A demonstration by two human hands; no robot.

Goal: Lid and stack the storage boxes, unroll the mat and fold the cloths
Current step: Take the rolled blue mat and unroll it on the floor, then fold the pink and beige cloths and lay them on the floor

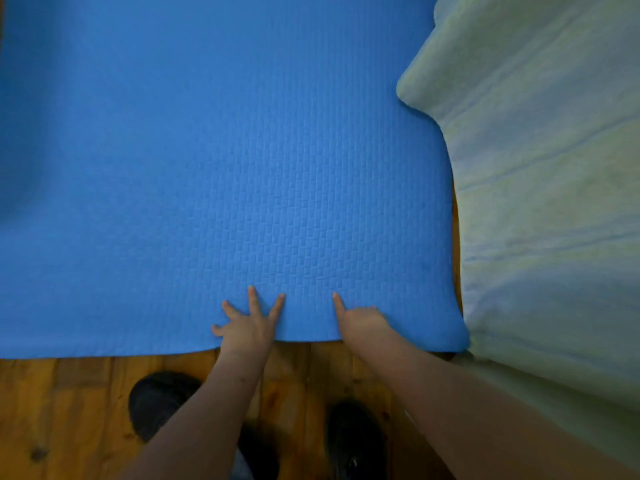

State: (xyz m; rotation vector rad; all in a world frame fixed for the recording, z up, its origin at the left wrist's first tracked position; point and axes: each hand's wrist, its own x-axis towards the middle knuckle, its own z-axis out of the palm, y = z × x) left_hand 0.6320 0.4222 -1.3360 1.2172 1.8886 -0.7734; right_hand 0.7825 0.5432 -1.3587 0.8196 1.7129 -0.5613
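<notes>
A blue textured mat lies flat on the wooden floor and fills most of the view. Its near edge runs just in front of my feet. My left hand presses on that near edge with its fingers spread and straight. My right hand rests on the same edge a little to the right. Its index finger points forward on the mat, and the other fingers are curled at the mat's edge; whether they grip the edge is hidden.
A pale green-and-white bed cover hangs down along the mat's right side, touching its near right corner. My dark shoes stand on the wooden floor just behind the mat's edge.
</notes>
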